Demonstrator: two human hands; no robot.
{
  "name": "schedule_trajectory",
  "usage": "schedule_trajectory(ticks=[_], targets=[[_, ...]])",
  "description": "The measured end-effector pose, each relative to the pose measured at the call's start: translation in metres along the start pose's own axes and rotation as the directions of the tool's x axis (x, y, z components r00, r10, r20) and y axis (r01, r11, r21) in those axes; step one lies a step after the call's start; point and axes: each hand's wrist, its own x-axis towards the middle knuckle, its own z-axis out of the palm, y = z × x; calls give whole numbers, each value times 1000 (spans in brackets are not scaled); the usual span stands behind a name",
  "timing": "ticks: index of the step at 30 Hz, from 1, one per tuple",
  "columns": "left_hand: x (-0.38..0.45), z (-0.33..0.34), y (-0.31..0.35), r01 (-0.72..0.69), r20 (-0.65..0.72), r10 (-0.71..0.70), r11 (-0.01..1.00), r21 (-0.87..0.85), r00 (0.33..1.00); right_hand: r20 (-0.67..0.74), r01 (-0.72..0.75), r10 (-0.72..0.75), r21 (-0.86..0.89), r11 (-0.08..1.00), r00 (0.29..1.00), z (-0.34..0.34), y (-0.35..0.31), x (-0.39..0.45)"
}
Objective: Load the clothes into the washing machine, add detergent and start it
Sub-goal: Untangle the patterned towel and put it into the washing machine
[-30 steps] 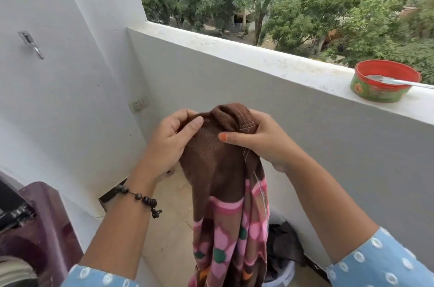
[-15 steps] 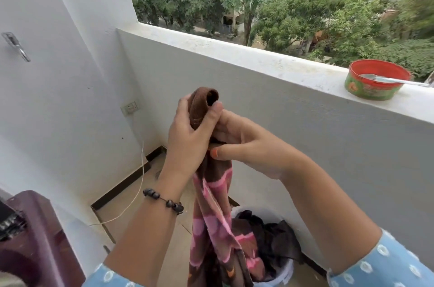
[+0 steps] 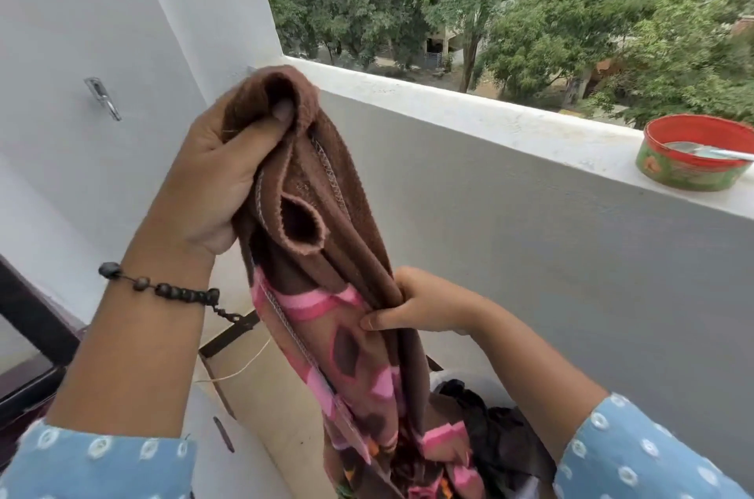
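1. A single head-worn view looks forward and down, close over the balcony wall [image 3: 510, 213].
2. It faces outward across that wall toward trees [image 3: 530, 9] beyond.
3. Wide-angle edges bend, so nearness is probably overstated.

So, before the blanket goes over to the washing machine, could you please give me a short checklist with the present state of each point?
1. Left hand grips the top of the brown and pink blanket: ok.
2. Right hand pinches the blanket lower down: ok.
3. Blanket fully lifted out of the laundry basket: not ok, its lower end hangs down into the dark clothes there.
4. Washing machine lid open: cannot tell, only a dark edge shows at the left.
5. Red tin on the ledge apart from the blanket: ok.
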Motion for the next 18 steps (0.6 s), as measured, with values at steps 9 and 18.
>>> schedule_trajectory(ticks=[9,18], targets=[[-19,-62,31,-3,-125,76,865,501,989,-396,-128,106,-31,991,912,-80,42,-14],[-48,-44,35,130,-129,-36,483,866,991,-744,371,-359,-160,915,563,-174,-35,-53]])
